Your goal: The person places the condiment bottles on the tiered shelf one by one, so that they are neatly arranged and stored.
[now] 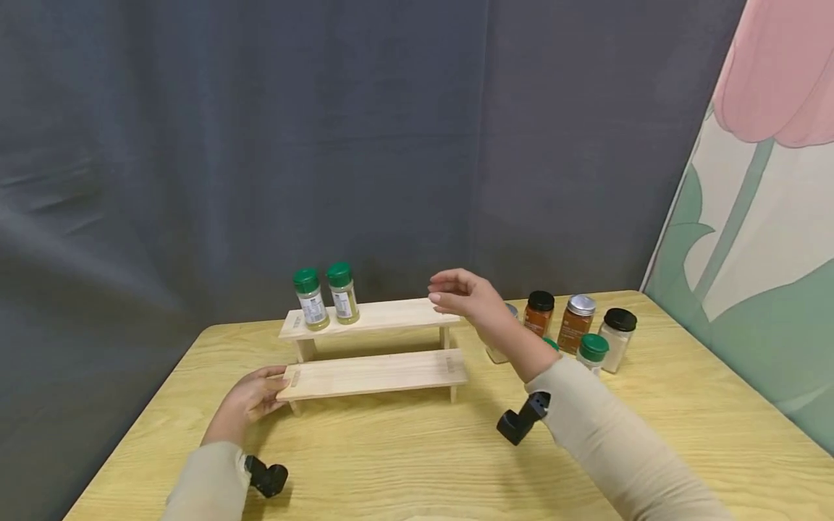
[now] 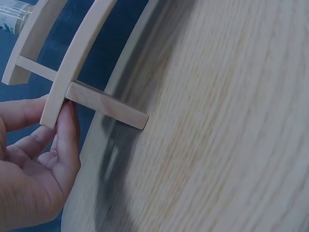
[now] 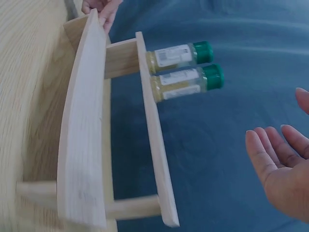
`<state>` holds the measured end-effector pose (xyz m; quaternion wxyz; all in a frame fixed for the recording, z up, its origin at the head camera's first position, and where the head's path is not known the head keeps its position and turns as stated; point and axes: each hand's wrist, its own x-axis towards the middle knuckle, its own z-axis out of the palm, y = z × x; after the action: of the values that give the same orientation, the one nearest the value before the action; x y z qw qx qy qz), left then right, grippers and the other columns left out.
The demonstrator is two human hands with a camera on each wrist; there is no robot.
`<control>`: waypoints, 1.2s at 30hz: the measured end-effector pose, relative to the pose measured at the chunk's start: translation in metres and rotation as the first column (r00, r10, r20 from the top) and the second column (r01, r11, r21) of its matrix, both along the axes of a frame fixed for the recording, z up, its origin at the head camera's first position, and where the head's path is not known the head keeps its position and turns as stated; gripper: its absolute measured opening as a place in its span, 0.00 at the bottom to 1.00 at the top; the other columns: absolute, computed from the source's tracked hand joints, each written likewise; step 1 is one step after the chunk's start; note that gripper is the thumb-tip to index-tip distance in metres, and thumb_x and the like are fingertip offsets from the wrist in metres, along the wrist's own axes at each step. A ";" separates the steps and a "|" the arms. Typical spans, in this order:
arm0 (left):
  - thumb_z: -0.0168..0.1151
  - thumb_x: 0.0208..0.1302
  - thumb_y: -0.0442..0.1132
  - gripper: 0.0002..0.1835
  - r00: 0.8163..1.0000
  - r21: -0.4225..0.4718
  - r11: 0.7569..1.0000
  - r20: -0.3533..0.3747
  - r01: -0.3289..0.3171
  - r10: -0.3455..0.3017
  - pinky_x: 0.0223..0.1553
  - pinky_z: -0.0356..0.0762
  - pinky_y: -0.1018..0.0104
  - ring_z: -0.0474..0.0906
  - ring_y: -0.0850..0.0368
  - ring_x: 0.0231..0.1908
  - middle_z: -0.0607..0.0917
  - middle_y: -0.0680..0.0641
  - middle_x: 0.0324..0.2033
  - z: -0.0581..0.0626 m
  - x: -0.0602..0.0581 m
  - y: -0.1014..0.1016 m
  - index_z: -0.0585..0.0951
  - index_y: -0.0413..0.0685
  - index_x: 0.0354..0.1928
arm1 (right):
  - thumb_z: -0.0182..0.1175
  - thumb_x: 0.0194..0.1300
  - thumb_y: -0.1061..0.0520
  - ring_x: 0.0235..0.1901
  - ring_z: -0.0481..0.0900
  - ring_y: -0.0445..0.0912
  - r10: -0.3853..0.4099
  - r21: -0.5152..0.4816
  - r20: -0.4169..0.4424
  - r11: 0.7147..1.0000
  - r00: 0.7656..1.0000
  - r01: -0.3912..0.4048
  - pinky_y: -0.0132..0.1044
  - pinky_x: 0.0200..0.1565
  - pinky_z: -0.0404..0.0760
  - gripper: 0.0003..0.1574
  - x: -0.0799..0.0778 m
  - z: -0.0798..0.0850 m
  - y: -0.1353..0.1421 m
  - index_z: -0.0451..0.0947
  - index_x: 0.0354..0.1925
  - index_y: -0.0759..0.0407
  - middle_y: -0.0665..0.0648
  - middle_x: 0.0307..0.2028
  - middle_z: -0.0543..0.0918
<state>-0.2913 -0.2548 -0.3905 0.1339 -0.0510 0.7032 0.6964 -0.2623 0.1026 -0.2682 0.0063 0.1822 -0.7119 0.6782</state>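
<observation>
A two-tier wooden rack stands on the table. My left hand pinches the left end of its lower board, and the left wrist view shows the thumb and fingers on either side of the board end. On the left part of the upper board stand two green-capped spice jars side by side, upright. My right hand is in the air near the upper board's right end, holding nothing. Its fingers are loosely bent and apart from the rack in the right wrist view.
To the right of the rack stand several more spice jars, among them a black-capped one with orange-brown contents, a silver-capped one, a green-capped one and a black-capped pale one. My right forearm partly hides some. A dark curtain hangs behind the table.
</observation>
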 end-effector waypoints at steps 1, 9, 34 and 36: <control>0.50 0.59 0.28 0.30 1.000 -0.004 1.000 -0.003 -0.002 0.002 0.26 0.74 0.71 0.76 0.61 0.24 0.76 0.49 0.26 0.000 0.001 0.000 0.51 0.27 0.60 | 0.56 0.57 0.62 0.44 0.71 0.50 -0.002 0.004 -0.005 1.000 1.000 0.002 0.42 0.46 0.71 0.24 0.004 0.000 0.006 0.63 0.51 0.70 0.64 0.45 0.69; 0.50 0.59 0.28 0.30 1.000 -0.036 0.999 -0.008 -0.005 0.005 0.25 0.74 0.73 0.76 0.61 0.24 0.76 0.49 0.26 -0.003 0.002 -0.004 0.50 0.27 0.60 | 0.56 0.57 0.56 0.43 0.72 0.49 -0.078 0.099 -0.028 0.992 0.997 0.080 0.38 0.44 0.73 0.26 0.032 -0.005 0.052 0.63 0.51 0.68 0.62 0.45 0.71; 0.52 0.58 0.29 0.31 1.000 -0.016 1.000 -0.003 -0.013 0.013 0.28 0.73 0.70 0.75 0.61 0.26 0.76 0.49 0.27 0.001 0.001 0.002 0.52 0.28 0.60 | 0.47 0.61 0.68 0.35 0.77 0.40 -0.163 -0.193 -0.085 0.970 0.983 0.145 0.29 0.37 0.75 0.13 0.072 -0.050 0.175 0.72 0.41 0.55 0.50 0.35 0.77; 0.52 0.58 0.29 0.31 1.000 0.003 1.000 -0.004 -0.012 0.012 0.29 0.74 0.70 0.76 0.61 0.26 0.75 0.49 0.27 -0.001 0.001 -0.001 0.51 0.28 0.60 | 0.47 0.61 0.68 0.35 0.77 0.40 -0.174 -0.206 -0.071 0.966 0.982 0.156 0.29 0.37 0.75 0.13 0.072 -0.054 0.179 0.73 0.41 0.55 0.50 0.35 0.78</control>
<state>-0.2903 -0.2556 -0.3913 0.1285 -0.0536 0.7021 0.6983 -0.1905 0.2817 -0.3222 0.1127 0.1506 -0.6522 0.7343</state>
